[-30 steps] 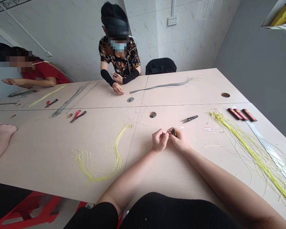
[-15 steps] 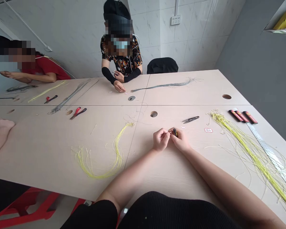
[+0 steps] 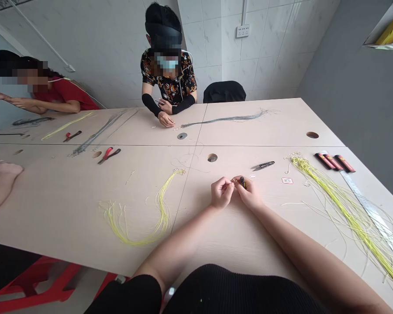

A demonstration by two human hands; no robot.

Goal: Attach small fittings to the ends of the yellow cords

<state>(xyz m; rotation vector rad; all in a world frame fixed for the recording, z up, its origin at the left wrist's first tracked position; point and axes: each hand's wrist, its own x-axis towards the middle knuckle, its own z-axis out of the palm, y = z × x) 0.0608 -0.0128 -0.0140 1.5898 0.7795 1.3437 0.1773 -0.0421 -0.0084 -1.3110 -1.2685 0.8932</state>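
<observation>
Since the earlier frame, only slight drift of the left hand (image 3: 221, 192) and right hand (image 3: 248, 192), both close together over the desk (image 3: 196, 226). Fingers narrow in tight pinches: right on a small dark cylindrical piece (image 3: 242, 182), just beside the left's pinch on something too fine to make out (image 3: 232, 180). Chief risk, in judgement: a loose pinch letting the piece drop and roll toward the desk's cable hole (image 3: 212, 157), or the pinched bit slipping free; the yellow cords (image 3: 353, 222) lie well apart at right.

Smooth matt wood-grain table (image 3: 52, 209), thin glossy yellow cords (image 3: 353, 222) on the table, shiny steel ruler (image 3: 370, 209) on the table, snips (image 3: 262, 165) of metal and black plastic on the table, glossy red plastic stool (image 3: 29, 283) below the table, glazed white wall tiles (image 3: 265, 56) behind the table
</observation>
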